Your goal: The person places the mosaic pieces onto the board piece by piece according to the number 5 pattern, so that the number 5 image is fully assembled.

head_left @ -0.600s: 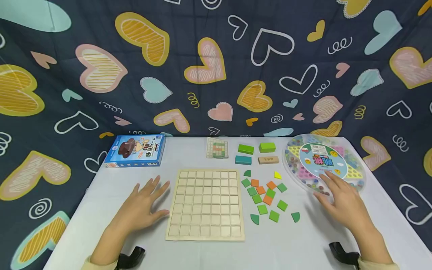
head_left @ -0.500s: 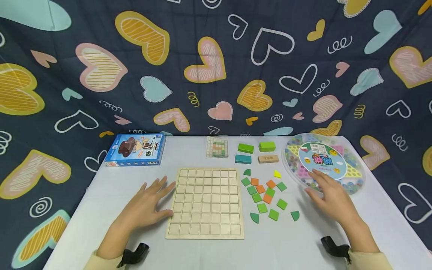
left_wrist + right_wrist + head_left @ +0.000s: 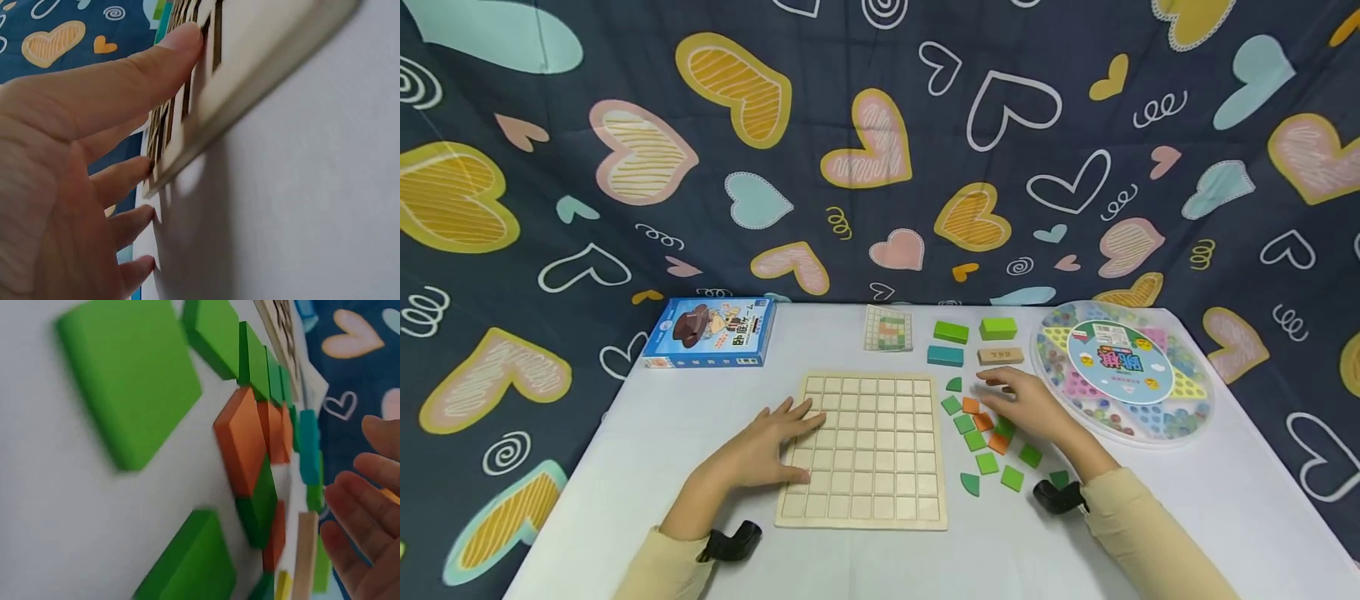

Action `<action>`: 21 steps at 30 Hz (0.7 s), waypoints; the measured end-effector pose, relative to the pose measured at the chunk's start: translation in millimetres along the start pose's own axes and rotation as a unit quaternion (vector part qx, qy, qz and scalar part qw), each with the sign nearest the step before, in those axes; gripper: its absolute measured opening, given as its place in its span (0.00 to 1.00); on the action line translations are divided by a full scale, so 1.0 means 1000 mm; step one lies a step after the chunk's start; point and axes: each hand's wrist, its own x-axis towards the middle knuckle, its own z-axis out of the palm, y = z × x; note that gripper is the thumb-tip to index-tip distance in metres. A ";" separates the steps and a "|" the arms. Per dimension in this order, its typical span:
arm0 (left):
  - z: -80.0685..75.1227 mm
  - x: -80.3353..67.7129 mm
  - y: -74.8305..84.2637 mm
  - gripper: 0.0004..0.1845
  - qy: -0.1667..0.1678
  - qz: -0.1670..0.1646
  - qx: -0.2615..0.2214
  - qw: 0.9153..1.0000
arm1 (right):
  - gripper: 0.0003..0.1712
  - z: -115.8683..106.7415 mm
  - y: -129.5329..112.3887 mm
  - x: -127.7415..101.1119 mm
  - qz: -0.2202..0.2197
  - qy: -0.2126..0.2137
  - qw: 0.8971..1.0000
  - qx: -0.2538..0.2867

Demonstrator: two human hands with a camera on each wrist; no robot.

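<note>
A pale wooden grid board (image 3: 868, 454) lies mid-table in the head view. My left hand (image 3: 767, 446) is spread over its left edge, thumb and fingertips above the squares; in the left wrist view the thumb (image 3: 144, 78) overlaps the board's rim (image 3: 250, 94). Right of the board are loose green tiles (image 3: 1012, 477), orange tiles (image 3: 982, 422) and quarter-round dark green tiles (image 3: 970, 484). My right hand (image 3: 1030, 404) hovers over the upper right of these tiles, hiding some. Its fingers (image 3: 350, 506) look relaxed and hold nothing in the right wrist view.
Behind the tiles stand two green blocks (image 3: 997, 328), a teal block (image 3: 945, 356) and a wooden block (image 3: 1000, 356). A small grid-patterned card stack (image 3: 888, 328) lies beside them. A blue game box (image 3: 711, 332) sits back left, a round marble-game case (image 3: 1123, 375) back right.
My right hand has moved left from the round case to above the loose tiles. My left hand has shifted right, from beside the board to over its left edge.
</note>
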 end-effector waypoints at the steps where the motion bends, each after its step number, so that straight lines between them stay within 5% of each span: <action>1: 0.000 0.000 -0.002 0.46 -0.002 0.000 -0.003 1.000 | 0.23 0.002 0.000 0.006 0.001 -0.004 1.000 0.007; 14: 0.004 -0.001 -0.020 0.45 -0.020 0.023 -0.086 0.996 | 0.18 0.019 0.001 0.049 0.008 -0.040 0.999 -0.005; 21: 0.004 -0.002 -0.019 0.46 -0.024 0.020 -0.077 0.997 | 0.11 0.024 -0.003 0.052 -0.008 -0.029 0.997 -0.064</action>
